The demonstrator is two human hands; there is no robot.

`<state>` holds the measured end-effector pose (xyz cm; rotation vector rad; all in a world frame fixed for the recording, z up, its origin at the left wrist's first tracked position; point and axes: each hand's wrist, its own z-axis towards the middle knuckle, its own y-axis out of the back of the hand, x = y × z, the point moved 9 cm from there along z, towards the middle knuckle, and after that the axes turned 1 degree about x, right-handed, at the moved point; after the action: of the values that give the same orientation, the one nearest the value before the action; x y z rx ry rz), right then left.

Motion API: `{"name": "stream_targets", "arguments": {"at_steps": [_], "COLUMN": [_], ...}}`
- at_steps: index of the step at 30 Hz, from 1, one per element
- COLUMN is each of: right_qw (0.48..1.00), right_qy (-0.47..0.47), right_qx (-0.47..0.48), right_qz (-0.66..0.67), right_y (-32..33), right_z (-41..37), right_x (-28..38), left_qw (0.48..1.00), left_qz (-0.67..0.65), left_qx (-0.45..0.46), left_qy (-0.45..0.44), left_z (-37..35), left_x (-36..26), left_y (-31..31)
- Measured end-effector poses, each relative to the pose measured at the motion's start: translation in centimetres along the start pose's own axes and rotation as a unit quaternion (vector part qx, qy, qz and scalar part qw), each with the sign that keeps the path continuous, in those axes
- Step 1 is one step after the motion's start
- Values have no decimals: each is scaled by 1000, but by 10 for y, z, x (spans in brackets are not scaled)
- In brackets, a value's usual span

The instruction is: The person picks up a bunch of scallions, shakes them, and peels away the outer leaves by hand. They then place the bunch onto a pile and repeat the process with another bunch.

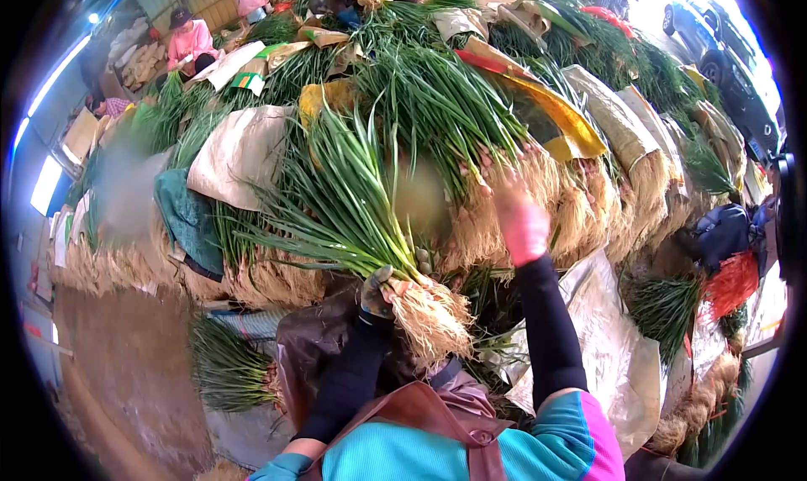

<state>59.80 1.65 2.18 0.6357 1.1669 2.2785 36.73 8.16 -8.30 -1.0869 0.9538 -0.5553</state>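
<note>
My left hand (377, 294), in a dark glove, is closed around a bunch of green onions (353, 204) just above the roots. The bunch's leaves fan up and to the left, and its pale roots (433, 317) hang over my lap. My right hand (523, 222), in a pink glove, reaches forward to the root ends of a large pile of green onions (437, 103). Its fingertips are blurred among the bulbs and roots, so their grip is hard to make out.
A yellow sack (563, 120) and a pale sack (244, 157) lie over the heap. More green onions (231, 367) rest on the floor at left, and a plastic sheet (618, 346) spreads at right. A person in pink (192, 42) sits at the far left. Vehicles (723, 61) stand back right.
</note>
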Motion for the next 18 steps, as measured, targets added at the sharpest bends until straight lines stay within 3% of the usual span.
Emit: {"name": "stream_targets", "arguments": {"at_steps": [3,4,6,8,9,10,12,13,14,15,16,18], "right_qw": [997,997,999,990,976,951,930,939,940,898,805,846], "right_qy": [31,34,34,79,148,215,198,100,2,-10,-64,-75], "right_qx": [16,12,29,116,129,138,196,200,201,194,177,209], "right_qz": [-69,-67,-29,8,91,173,239,260,277,394,562,484], "right_y": [-46,-30,4,19,20,24,2,-5,-11,-29,-69,-69], "right_z": [20,19,-8,-49,-70,-88,-90,-72,-60,-55,-58,-60], "right_x": [-13,0,29,65,81,94,95,89,81,89,91,101], "left_qw": [997,997,999,999,996,995,996,997,986,990,993,993], "left_qz": [-56,-55,15,31,-57,-42,-40,-18,30,1,-26,37], "left_qx": [43,61,39,1,-65,-84,-29,-56,-149,-128,-104,-105], "left_qy": [3,-6,-25,-32,-5,33,70,54,62,52,41,45], "left_z": [1,4,2,3,6,3,2,1,-5,-5,-4,-7], "left_x": [-3,-5,-13,-13,-1,1,9,7,7,9,11,5], "left_y": [-8,-13,-8,22,-7,-13,27,30,45,45,48,63]}}
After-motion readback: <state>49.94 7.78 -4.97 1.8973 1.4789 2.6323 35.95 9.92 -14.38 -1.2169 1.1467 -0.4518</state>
